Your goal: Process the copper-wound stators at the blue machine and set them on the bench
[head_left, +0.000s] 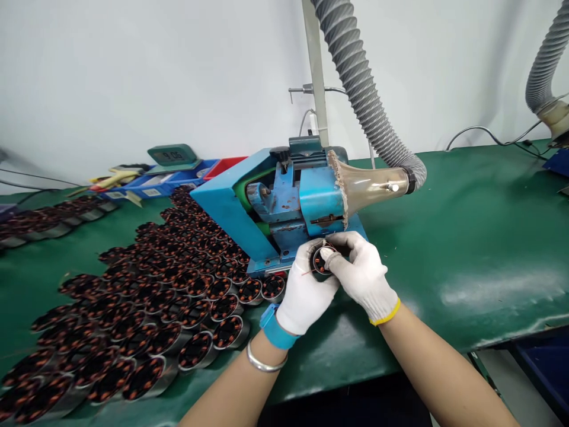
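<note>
Both hands wear white gloves and meet in front of the blue machine (284, 201). My left hand (309, 290) is wrapped round a round metal ring part (320, 261) with dark insides and copper windings. On its right side, my right hand (358, 267) has thumb and fingers closed on the same part, the thumb lying over its top. Thin reddish wire ends stick out beside the part. Many similar ring parts (229, 331) stand in rows on the green table to the left.
A clear funnel (373, 187) joins the machine to a grey hose (360, 77). Blue bins (164, 185), a red bin (224, 166) and a digital display (173, 155) stand at the back left. The green table (466, 249) extends right.
</note>
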`<move>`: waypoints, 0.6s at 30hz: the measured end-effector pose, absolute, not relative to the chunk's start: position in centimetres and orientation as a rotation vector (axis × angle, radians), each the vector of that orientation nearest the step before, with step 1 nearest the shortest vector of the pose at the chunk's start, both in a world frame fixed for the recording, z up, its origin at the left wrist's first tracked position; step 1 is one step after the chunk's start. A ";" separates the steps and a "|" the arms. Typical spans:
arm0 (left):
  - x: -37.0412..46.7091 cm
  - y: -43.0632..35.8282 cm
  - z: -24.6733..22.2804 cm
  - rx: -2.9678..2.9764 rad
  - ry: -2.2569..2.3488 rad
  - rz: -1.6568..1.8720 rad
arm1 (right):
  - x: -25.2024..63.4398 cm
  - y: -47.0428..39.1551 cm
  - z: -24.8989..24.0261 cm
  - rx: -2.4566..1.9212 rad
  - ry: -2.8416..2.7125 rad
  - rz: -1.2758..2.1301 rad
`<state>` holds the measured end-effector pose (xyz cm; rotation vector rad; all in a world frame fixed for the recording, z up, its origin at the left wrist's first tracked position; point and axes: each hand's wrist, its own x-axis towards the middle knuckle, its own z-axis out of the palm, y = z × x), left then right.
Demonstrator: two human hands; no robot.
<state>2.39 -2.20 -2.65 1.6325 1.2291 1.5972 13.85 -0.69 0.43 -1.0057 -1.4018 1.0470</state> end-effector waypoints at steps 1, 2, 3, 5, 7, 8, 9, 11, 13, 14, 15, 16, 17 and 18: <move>2.4 -2.2 -2.8 1.650 1.212 1.601 | 13.9 -0.8 0.5 -1.001 -1.444 0.975; 2.4 -2.3 -2.9 1.657 1.211 1.606 | 13.9 -0.9 0.5 -0.989 -1.455 0.952; 2.4 -2.2 -2.9 1.651 1.228 1.616 | 13.9 -0.8 0.5 -0.980 -1.422 0.985; 2.4 -2.2 -2.7 1.592 1.295 1.654 | 14.0 -0.4 0.6 -0.949 -1.206 1.156; 2.3 -2.0 -2.4 1.483 1.381 1.725 | 14.1 0.3 0.7 -0.841 -0.895 1.286; 2.1 -2.0 -2.2 1.437 1.410 1.754 | 14.2 0.6 0.7 -0.772 -0.759 1.301; 2.0 -1.9 -2.2 1.410 1.426 1.769 | 14.2 0.8 0.7 -0.722 -0.669 1.293; 1.9 -1.8 -2.2 1.410 1.426 1.760 | 14.1 0.8 0.6 -0.754 -0.685 1.289; 2.0 -1.9 -2.3 1.447 1.388 1.720 | 13.7 0.4 0.5 -0.882 -0.901 1.304; 2.0 -2.0 -2.3 1.474 1.364 1.696 | 13.6 0.2 0.5 -0.939 -1.013 1.312; 2.1 -2.2 -2.3 1.505 1.348 1.674 | 13.5 0.0 0.4 -0.976 -1.092 1.322; 2.2 -2.3 -2.3 1.537 1.348 1.658 | 13.5 0.0 0.4 -0.987 -1.104 1.324; 2.2 -2.4 -2.2 1.563 1.366 1.650 | 13.6 0.1 0.5 -0.971 -1.049 1.321; 2.3 -2.5 -2.1 1.576 1.400 1.645 | 13.8 0.3 0.5 -0.940 -0.947 1.309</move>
